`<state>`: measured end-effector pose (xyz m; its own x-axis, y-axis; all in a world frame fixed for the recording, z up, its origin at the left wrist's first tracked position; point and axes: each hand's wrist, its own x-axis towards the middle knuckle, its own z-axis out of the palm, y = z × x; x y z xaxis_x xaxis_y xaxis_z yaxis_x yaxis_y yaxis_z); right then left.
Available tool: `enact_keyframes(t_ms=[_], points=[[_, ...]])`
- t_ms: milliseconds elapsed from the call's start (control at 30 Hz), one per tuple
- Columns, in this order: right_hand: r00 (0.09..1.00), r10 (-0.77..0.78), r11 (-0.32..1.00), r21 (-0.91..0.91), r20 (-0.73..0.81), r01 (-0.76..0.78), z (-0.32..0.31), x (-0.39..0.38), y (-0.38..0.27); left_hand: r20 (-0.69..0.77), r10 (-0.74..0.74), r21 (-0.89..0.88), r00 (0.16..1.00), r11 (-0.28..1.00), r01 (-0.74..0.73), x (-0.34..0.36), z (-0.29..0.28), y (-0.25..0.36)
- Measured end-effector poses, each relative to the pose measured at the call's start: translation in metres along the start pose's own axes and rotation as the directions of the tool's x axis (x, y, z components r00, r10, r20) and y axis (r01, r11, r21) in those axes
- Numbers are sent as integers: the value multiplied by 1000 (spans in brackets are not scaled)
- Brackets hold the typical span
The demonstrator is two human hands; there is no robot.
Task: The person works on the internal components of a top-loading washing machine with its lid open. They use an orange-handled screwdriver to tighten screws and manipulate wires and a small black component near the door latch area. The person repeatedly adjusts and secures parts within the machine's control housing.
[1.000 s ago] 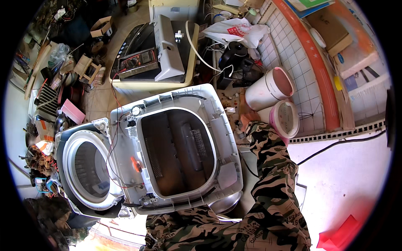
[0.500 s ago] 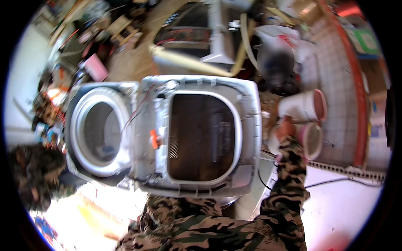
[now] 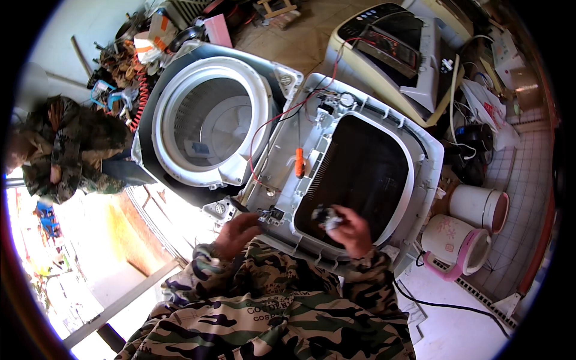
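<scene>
In front of me lies a washing machine's top cover (image 3: 427, 174), white and underside up, with a dark lid window (image 3: 360, 174). My right hand (image 3: 353, 233) is over the window's near edge, its fingers closed on a small black-and-silver part (image 3: 327, 217) whose exact kind I cannot make out. My left hand (image 3: 237, 234) is at the cover's near left corner, fingers loosely stretched and holding nothing. Close to those fingertips sits a small wired mechanism (image 3: 271, 215). An orange-handled screwdriver (image 3: 299, 163) rests on the cover, left of the window.
The opened washing machine tub (image 3: 162, 129) stands left of the cover, with red wires (image 3: 264, 129) running between them. Another washing machine (image 3: 435, 66) is at the far right. A pink-and-white rice cooker (image 3: 447, 243) is on the right. A person in camouflage (image 3: 66, 150) sits at the left.
My right hand has come back from beside the rice cooker to the cover, now with the small part in it. My left hand has come into view. The view has turned leftward.
</scene>
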<state>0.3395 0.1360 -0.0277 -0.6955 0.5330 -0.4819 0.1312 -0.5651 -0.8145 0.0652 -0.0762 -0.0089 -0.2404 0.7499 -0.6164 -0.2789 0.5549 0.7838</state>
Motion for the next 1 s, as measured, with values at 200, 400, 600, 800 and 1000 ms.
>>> enact_keyframes(t_ms=[200, 400, 600, 800, 1000], points=[[971, 7, 973, 223, 238, -61, 78, 24, 6, 83, 116, -253, 990, 963, -92, 0, 41, 20], [933, 109, 968, 176, 343, -178, 93, 32, 18, -106, 98, -439, 990, 888, -135, -8, 30, 0], [962, 126, 983, 99, 244, -154, 107, 35, 16, -150, 17, -491, 989, 867, -89, -14, 28, -6], [969, 158, 987, -53, 190, -150, 113, 34, 28, -124, -46, -489, 991, 872, -21, -12, 21, -23], [980, 121, 966, -248, 161, -79, 115, 33, 39, -101, -117, -262, 988, 961, 87, -10, 11, -44]])
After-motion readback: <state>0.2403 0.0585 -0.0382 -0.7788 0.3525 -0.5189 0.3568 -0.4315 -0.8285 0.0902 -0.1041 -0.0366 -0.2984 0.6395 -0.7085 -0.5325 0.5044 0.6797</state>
